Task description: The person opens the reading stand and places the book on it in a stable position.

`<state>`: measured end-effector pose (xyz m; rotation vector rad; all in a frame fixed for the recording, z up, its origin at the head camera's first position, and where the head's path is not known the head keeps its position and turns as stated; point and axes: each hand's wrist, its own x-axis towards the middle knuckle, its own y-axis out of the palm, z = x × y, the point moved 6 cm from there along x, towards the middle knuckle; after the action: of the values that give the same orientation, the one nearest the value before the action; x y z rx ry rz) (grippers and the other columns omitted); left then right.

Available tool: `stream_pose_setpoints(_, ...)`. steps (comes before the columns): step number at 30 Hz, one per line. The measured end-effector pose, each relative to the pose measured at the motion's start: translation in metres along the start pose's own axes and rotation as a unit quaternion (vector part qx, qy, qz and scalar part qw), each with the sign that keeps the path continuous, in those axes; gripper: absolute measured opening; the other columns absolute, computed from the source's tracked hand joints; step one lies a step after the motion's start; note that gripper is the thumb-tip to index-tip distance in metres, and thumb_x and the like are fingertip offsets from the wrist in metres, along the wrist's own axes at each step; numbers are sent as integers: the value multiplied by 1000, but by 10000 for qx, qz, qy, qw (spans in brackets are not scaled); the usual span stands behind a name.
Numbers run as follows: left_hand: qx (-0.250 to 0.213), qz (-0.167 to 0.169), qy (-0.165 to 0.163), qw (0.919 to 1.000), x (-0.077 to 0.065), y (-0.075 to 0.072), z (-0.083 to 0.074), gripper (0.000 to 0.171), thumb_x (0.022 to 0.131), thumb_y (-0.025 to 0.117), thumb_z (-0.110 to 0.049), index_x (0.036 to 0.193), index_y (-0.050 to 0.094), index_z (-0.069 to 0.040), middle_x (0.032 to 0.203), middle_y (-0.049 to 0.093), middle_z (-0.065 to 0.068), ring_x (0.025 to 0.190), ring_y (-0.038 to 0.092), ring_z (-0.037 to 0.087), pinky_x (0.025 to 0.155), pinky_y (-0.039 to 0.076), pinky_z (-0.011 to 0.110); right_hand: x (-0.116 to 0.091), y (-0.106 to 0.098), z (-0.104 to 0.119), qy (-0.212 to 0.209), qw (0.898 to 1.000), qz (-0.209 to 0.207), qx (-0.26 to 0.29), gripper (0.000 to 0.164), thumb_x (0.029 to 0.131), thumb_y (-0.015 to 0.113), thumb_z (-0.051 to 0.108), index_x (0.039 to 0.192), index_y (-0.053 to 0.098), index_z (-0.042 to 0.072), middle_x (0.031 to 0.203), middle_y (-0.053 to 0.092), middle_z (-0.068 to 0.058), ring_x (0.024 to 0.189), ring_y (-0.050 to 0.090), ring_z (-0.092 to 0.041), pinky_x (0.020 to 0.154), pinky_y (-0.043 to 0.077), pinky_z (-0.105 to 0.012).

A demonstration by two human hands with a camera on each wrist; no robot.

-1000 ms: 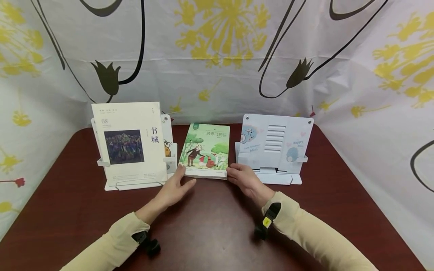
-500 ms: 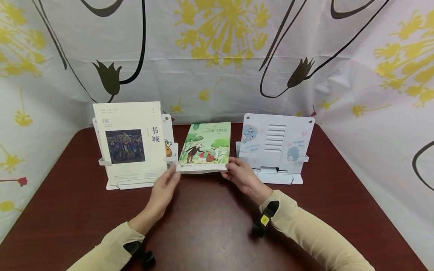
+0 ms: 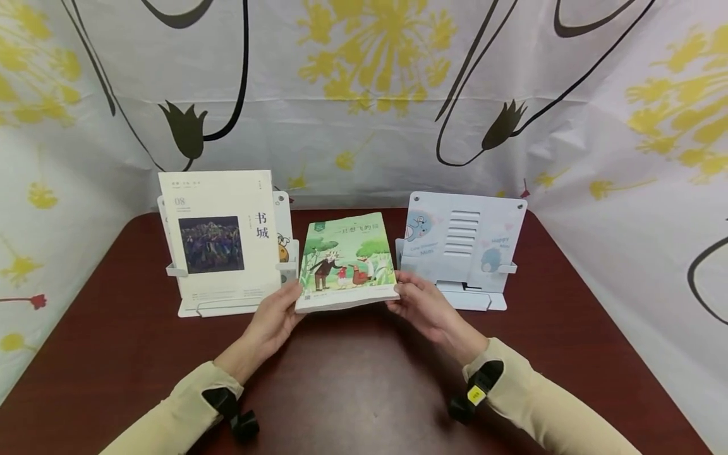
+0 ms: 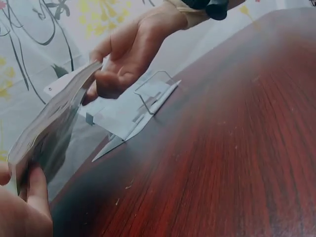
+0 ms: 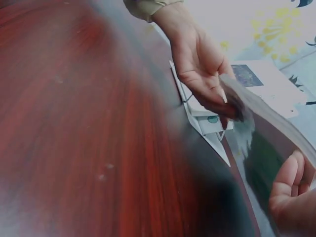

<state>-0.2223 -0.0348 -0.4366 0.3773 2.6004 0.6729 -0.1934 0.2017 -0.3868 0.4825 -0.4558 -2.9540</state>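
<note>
Between the two hands a green picture-cover book (image 3: 347, 262) is held up off the table, its near edge toward me. My left hand (image 3: 273, 319) grips the near left corner, and my right hand (image 3: 429, 313) grips the near right corner. In the left wrist view the book's page edges (image 4: 54, 106) show, with fingers curled under it at both ends. The right wrist view shows the underside of the book (image 5: 266, 158) and both hands pinching its corners. To the left, a white book (image 3: 218, 234) leans upright on a stand.
A pale blue book stand (image 3: 463, 246) with a slotted back stands at the right, bearing no book. Another stand (image 3: 287, 253) is mostly hidden behind the white book. The dark red table (image 3: 364, 379) runs back to a patterned cloth (image 3: 364, 145).
The green book lay flat at first; both hands have taken hold of its near corners, lifted it and brought it toward me, tilting it slightly.
</note>
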Motion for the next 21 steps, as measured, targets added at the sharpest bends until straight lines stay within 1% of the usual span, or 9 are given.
stream_pose_setpoints(2, 48, 121, 41, 9999, 0, 1, -1, 52, 102, 38, -13, 148, 19, -2, 138, 43, 9, 101, 59, 1, 87, 48, 18, -5, -3, 0, -16, 9999, 113, -68, 36, 93, 40, 0, 129, 35, -1, 96, 59, 1, 78, 57, -8, 74, 50, -21)
stream_pose_setpoints(3, 92, 191, 91, 9997, -1, 2, -1, 52, 101, 40, -11, 148, 19, -2, 134, 46, 6, 100, 60, 1, 86, 49, 18, -7, -4, 1, -35, 9998, 168, -133, 37, 93, 40, 0, 130, 35, -1, 97, 58, 1, 78, 57, -9, 74, 50, -21)
stream_pose_setpoints(6, 296, 406, 320, 9982, -4, 5, -5, 50, 98, 44, -3, 145, 26, -3, 120, 54, -2, 98, 60, 5, 83, 50, 20, -12, -9, 5, -160, 9986, 272, -425, 42, 91, 43, -1, 132, 34, -1, 103, 54, 0, 84, 58, -9, 76, 50, -23)
stream_pose_setpoints(8, 537, 534, 551, 9956, -6, 9, -10, 48, 95, 46, 1, 140, 30, -5, 115, 57, -4, 98, 61, 8, 83, 51, 24, -14, -14, 10, -343, 9951, 316, -866, 46, 89, 46, -2, 133, 34, -2, 106, 53, -1, 87, 57, -10, 75, 49, -22)
stream_pose_setpoints(10, 901, 636, 809, 9906, -7, 15, -16, 48, 93, 49, 3, 137, 32, -4, 114, 57, -2, 97, 61, 9, 83, 52, 26, -17, -18, 20, -638, 9880, 304, -1375, 45, 88, 48, -3, 132, 35, -4, 106, 54, -1, 88, 56, -9, 73, 48, -21)
stream_pose_setpoints(12, 1259, 696, 1093, 9835, -6, 25, -25, 49, 91, 52, 4, 136, 34, -3, 113, 56, 0, 95, 61, 10, 82, 52, 27, -20, -22, 34, -1038, 9764, 270, -1877, 43, 89, 49, -3, 130, 36, -7, 104, 57, 1, 89, 56, -9, 73, 48, -20)
stream_pose_setpoints(14, 1586, 761, 1384, 9746, -4, 38, -35, 51, 89, 55, 4, 135, 35, -1, 113, 57, 4, 94, 61, 10, 81, 52, 28, -22, -28, 51, -1398, 9617, 111, -2354, 42, 90, 51, -3, 129, 38, -9, 98, 59, 4, 86, 56, -6, 71, 48, -20)
stream_pose_setpoints(17, 1944, 837, 1756, 9614, 2, 59, -51, 48, 87, 58, 3, 131, 40, -2, 113, 59, 10, 94, 62, 12, 80, 52, 28, -24, -39, 73, -1740, 9434, -118, -2821, 42, 91, 53, -2, 130, 38, -10, 92, 61, 9, 85, 58, -4, 73, 51, -21)
stream_pose_setpoints(21, 2464, 972, 2382, 9344, 19, 91, -67, 44, 85, 62, 4, 127, 47, -1, 114, 61, 20, 97, 61, 17, 85, 51, 31, -27, -62, 94, -1977, 9237, -555, -3235, 37, 92, 56, 2, 126, 43, -4, 91, 60, 10, 82, 59, -4, 71, 53, -23)
